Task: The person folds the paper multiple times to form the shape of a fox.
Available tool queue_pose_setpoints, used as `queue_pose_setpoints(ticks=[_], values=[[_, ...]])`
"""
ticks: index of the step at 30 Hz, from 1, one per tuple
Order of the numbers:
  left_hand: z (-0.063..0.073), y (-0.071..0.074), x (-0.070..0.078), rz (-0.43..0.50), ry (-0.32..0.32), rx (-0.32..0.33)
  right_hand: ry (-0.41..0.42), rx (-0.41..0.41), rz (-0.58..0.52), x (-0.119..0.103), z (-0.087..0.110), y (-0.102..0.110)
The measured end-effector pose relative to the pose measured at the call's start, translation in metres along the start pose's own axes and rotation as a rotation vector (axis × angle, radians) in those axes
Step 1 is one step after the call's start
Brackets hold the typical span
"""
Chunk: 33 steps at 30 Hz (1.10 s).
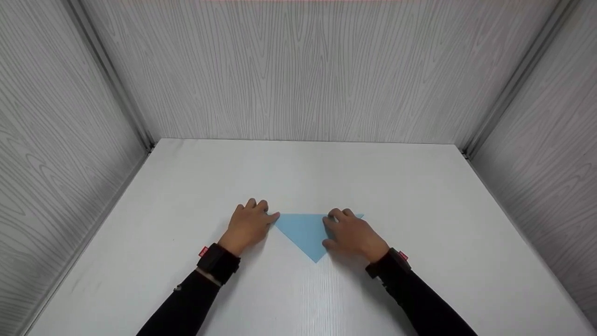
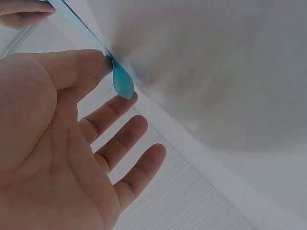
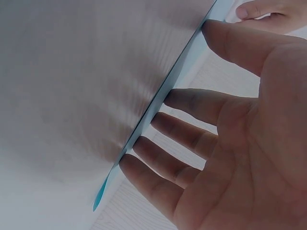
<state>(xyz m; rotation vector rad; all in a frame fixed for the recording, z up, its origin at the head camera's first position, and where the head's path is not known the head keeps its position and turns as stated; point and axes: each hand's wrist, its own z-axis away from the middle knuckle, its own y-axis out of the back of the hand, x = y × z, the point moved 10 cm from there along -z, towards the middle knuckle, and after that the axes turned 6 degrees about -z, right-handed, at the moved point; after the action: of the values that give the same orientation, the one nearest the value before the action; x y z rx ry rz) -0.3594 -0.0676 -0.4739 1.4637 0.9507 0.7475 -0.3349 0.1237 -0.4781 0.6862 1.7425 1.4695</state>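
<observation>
A light blue sheet of paper (image 1: 301, 229), shaped as a triangle, lies on the white table with its long edge away from me and one corner towards me. At its left end my left hand (image 1: 249, 225) presses with the thumb. The left wrist view shows the paper's left corner (image 2: 123, 82) curled up between thumb and index fingertip; the other fingers are spread. My right hand (image 1: 353, 236) rests its fingertips on the right part, covering much of it. In the right wrist view its fingers (image 3: 192, 139) are spread along the paper, whose far tip (image 3: 100, 195) lifts slightly.
The white table (image 1: 298, 175) reaches back to a grey wood-grain wall (image 1: 298, 70). Similar panels stand on the left (image 1: 51, 140) and right (image 1: 541, 140). Both wrists wear black bands over dark sleeves.
</observation>
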Motion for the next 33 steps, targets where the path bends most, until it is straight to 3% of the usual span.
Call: queue_pose_setpoints(ticks=[6,17,24,33], values=[[0.004,0.000,-0.010,0.000,0.018,0.039,-0.010,-0.021,-0.004,0.003,0.000,-0.002],[0.015,-0.001,-0.030,0.037,0.065,0.020,-0.006,-0.034,0.015,0.002,-0.002,-0.004],[0.024,0.001,-0.038,0.034,0.073,0.066,0.000,-0.026,0.020,0.001,-0.002,-0.004],[0.021,0.009,-0.045,0.147,0.116,0.023,-0.011,-0.038,0.019,0.001,-0.002,-0.004]])
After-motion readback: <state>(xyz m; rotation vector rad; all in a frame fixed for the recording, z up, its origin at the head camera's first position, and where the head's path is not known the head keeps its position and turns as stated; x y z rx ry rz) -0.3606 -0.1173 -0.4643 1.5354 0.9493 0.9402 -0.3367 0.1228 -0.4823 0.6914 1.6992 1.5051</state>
